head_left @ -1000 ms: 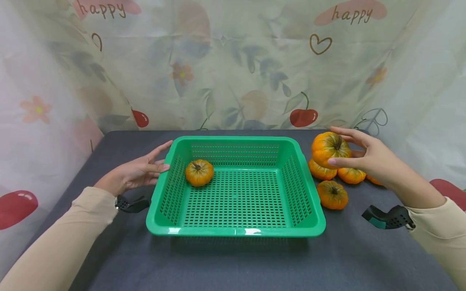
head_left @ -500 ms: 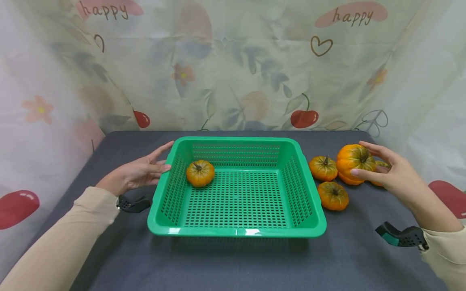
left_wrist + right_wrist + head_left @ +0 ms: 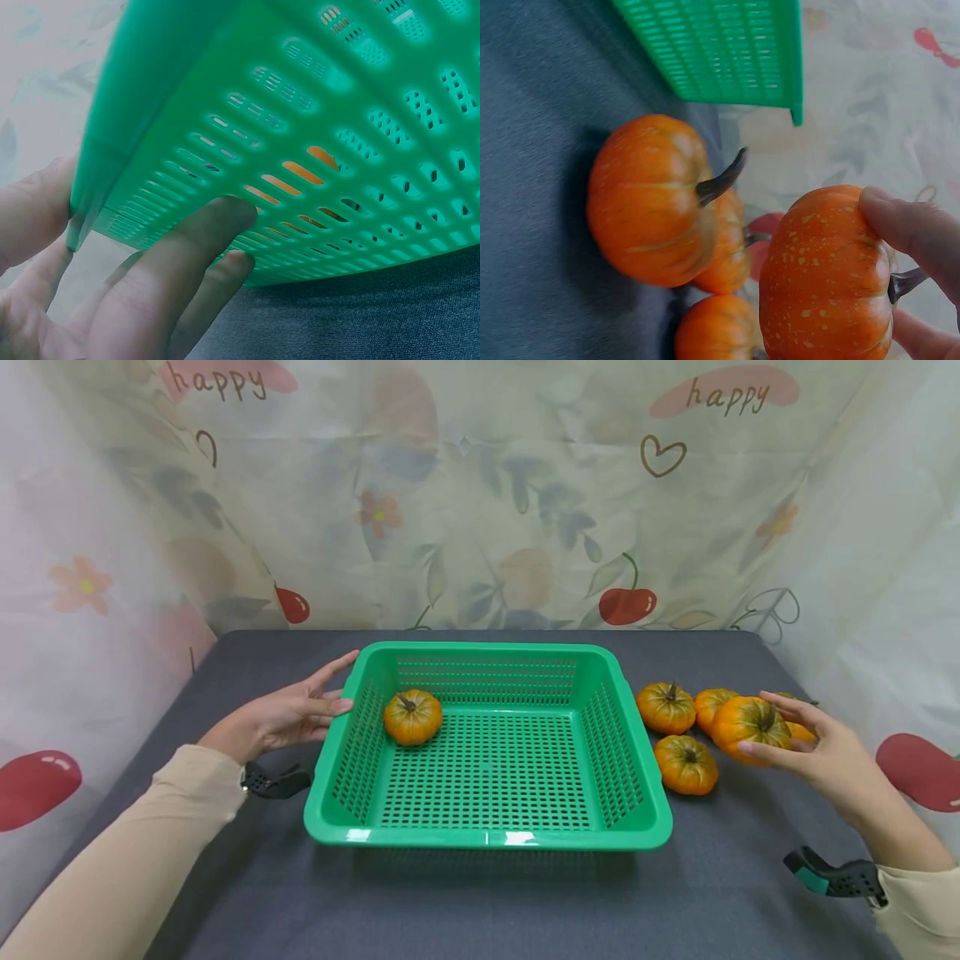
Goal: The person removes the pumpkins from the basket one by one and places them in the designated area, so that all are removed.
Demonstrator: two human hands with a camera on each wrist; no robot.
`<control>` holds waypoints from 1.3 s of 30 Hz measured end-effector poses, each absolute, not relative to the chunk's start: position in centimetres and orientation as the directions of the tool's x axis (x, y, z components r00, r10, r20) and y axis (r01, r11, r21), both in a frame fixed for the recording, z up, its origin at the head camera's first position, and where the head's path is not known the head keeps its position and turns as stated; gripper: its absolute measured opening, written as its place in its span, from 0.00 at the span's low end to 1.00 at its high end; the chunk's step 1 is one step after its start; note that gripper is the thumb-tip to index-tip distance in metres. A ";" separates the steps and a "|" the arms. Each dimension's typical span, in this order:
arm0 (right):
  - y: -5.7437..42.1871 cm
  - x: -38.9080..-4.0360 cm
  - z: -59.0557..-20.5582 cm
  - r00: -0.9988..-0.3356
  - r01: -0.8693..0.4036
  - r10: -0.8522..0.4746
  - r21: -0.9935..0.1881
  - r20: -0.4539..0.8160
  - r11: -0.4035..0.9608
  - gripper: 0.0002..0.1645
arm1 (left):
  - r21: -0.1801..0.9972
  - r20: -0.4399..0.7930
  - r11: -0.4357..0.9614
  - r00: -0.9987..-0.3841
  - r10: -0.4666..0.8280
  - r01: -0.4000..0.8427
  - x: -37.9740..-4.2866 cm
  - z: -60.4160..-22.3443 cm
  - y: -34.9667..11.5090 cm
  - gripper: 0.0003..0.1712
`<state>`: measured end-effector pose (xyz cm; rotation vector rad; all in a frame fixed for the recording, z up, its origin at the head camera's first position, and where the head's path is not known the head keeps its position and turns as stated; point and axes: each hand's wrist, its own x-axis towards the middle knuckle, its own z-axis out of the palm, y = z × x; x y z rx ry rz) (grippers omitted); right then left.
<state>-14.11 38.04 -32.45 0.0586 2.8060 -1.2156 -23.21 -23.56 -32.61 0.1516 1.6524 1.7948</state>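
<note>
On the left, my left hand (image 3: 277,714) grips the rim of a green plastic basket (image 3: 487,839); its fingertips meet the slotted outer wall in the left wrist view. One small orange pumpkin (image 3: 412,718) sits inside, by the basket's left wall. To the right, my right hand (image 3: 836,760) pinches another pumpkin (image 3: 817,277) between thumb and fingers, its dark stem towards the palm. That pumpkin overlaps others in the head view. Close by lie more pumpkins, one in front (image 3: 686,766) and one behind it (image 3: 666,707); another (image 3: 801,732) is partly hidden by the right hand.
A dark grey cloth (image 3: 487,910) covers the table. Behind it hangs a pale curtain (image 3: 480,527) printed with flowers and cherries, which also runs down both sides. The loose pumpkins sit close against the basket's right side.
My right hand has carried its pumpkin to the right and nearer to me, lower over the pile, uncovering pumpkins behind it. The left hand and the basket have hardly moved.
</note>
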 end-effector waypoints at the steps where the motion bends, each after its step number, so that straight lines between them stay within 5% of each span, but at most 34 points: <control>1: 38.1 -14.1 -32.7 -0.996 0.068 0.007 -0.718 -0.087 0.693 0.47 | 0.916 -0.354 0.041 -0.760 0.545 -0.398 -23.2 -32.6 -23.5 0.52; 39: 40.1 -14.7 -36.7 -0.959 0.200 0.023 -0.615 -0.283 0.763 0.56 | 0.909 -0.355 0.018 -0.749 0.560 -0.417 -23.2 -32.6 -23.6 0.52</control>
